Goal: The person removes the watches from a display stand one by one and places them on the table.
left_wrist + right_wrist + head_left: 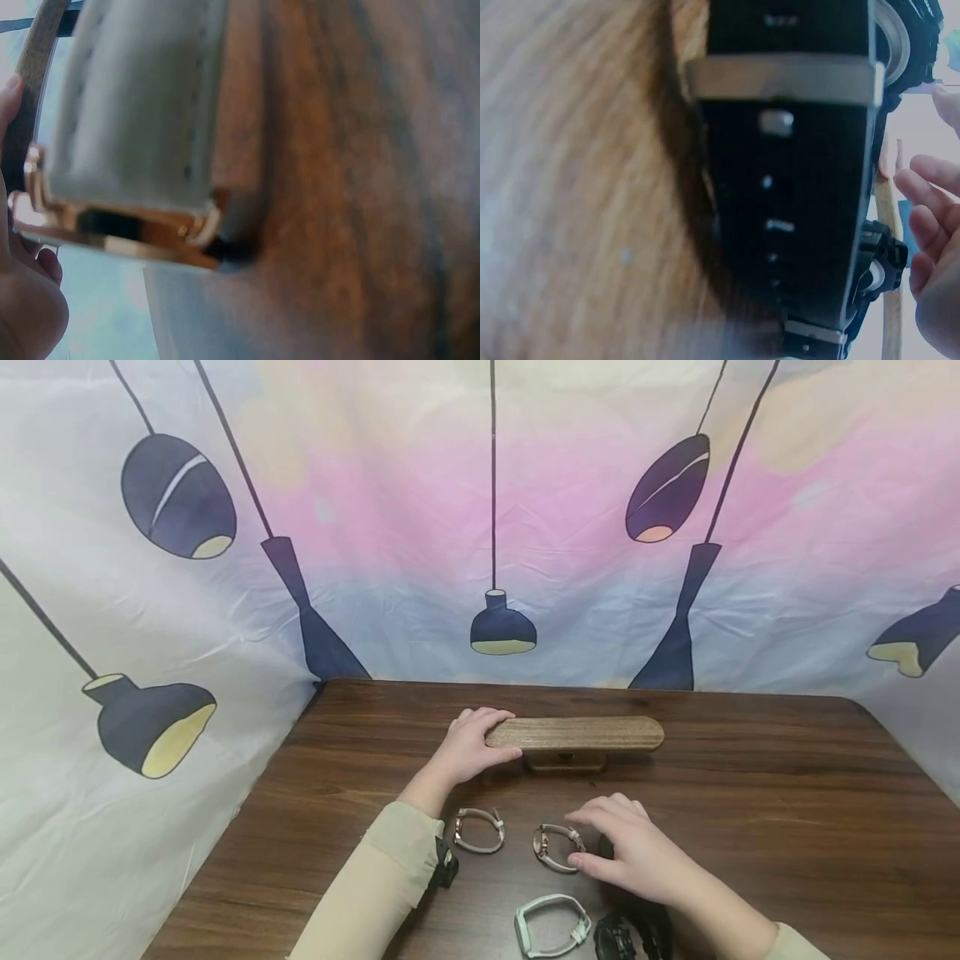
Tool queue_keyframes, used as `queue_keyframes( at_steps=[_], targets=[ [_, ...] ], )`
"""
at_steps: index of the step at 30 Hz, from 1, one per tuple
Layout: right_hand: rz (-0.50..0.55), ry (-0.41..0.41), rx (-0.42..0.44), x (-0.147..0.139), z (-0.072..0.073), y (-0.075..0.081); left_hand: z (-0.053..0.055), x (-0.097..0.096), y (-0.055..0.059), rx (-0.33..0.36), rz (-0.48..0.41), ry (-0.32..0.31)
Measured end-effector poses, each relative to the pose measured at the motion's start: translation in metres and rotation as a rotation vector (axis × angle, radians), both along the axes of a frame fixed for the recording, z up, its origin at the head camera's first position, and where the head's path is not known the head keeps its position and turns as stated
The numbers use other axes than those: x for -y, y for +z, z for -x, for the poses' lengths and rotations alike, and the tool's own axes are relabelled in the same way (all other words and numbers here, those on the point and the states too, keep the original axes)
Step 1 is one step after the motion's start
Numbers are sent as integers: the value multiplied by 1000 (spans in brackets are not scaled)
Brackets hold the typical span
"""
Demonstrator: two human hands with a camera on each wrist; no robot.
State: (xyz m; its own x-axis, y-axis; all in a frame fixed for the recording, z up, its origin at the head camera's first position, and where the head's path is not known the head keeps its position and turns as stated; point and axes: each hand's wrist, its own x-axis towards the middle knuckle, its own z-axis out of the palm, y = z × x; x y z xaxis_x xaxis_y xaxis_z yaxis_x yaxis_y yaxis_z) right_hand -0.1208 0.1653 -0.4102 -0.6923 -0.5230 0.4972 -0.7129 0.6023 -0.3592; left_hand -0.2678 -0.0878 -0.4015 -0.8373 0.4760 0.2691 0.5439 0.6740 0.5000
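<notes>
My left hand (467, 748) grips the left end of a wooden T-bar watch stand (588, 733), thumb along the front and fingers over the back. In the left wrist view, a grey-strapped watch (142, 112) fills the foreground. My right hand (637, 852) reaches over a rose-gold watch (558, 847) with a pale strap; thumb and fingertips are spread apart at its right side. The right wrist view shows the right hand's fingers (922, 184) loosely bent behind a black watch strap (787, 187).
A second rose-gold watch (480, 849) lies beside the left forearm. Nearer me are a mint-green watch (522, 931) and a black watch (617, 937). Another black watch (881, 274) is partly hidden under the right hand. A printed cloth (420, 610) hangs behind the table (337, 760).
</notes>
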Motion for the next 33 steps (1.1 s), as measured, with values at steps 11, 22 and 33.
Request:
queue_keyframes(
  at_steps=[11,22,33],
  targets=[
    [-25,-96,-24,-14,8,5,0,2,3,-1,9,5],
    [-19,-266,14,-48,14,9,0,1,2,-12,24,9],
    [-18,-404,41,-73,21,11,-1,1,6,-28,72,15]
  ],
)
